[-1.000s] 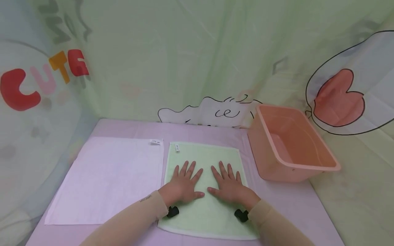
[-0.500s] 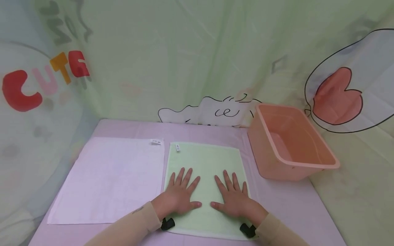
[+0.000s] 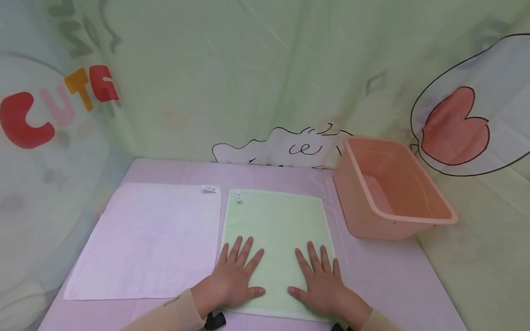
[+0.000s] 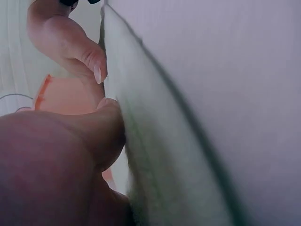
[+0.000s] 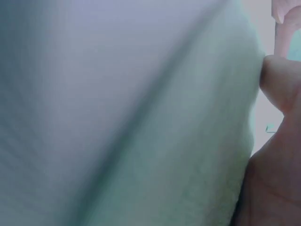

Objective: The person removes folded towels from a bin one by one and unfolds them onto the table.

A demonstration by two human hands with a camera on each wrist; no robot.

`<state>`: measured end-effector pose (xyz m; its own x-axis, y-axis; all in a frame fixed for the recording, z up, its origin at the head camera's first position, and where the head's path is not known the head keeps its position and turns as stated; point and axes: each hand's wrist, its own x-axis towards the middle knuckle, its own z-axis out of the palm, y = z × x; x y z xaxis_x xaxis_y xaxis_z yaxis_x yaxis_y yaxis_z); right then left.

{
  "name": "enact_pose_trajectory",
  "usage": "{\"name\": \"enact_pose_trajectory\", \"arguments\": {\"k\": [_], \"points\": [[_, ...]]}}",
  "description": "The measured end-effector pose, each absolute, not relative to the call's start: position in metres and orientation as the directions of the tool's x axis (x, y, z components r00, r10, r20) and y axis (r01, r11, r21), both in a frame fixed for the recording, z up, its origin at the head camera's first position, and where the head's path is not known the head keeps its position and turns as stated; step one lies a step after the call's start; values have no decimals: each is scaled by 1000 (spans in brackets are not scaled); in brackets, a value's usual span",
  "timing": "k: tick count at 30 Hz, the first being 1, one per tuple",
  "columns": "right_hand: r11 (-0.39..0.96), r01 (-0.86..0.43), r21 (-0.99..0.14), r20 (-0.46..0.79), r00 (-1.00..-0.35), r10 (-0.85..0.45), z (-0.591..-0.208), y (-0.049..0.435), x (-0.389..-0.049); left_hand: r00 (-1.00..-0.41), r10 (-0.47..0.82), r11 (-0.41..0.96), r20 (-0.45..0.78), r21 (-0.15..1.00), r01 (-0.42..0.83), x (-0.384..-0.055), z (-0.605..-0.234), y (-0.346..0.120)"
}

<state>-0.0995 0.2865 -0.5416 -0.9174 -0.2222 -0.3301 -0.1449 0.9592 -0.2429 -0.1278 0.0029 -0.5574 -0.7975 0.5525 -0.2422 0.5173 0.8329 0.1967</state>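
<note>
A pale green towel lies spread flat in front of me, with a small white tag at its far left corner. My left hand rests palm down on its near left part, fingers straight and spread. On the near right part lies my right hand, also flat with spread fingers. The two thumbs point toward each other across a gap of towel. In the left wrist view the left thumb touches the cloth near its edge. The right wrist view shows the right thumb against the green cloth.
Left of the green towel, a pale pink-white towel lies flat, tag at its far right corner. An orange plastic bin stands at the back right. A pink-lilac cloth covers the table; printed curtains rise behind and at the sides.
Both hands have slid back toward me over the green towel and moved somewhat farther apart, fingers still spread. The towels and the bin have stayed in place.
</note>
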Motion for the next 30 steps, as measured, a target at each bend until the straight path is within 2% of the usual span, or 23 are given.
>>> {"name": "enact_pose_trajectory", "arguments": {"k": [9, 16, 23, 30], "points": [[958, -128, -259, -335, -918, -213, -544, 290, -78, -816, 544, 838, -196, 185, 514, -104, -561, -4], [953, -126, -277, -330, -919, -218, -552, 294, -67, -815, 535, 843, -223, 195, 501, -92, -549, -4], [952, -105, -287, -333, -921, -202, -550, 292, -64, -808, 548, 834, -215, 206, 511, -91, -552, -7], [952, -93, -290, -339, -921, -193, -541, 285, -65, -769, 591, 804, -245, 255, 537, -102, -547, -14]]}}
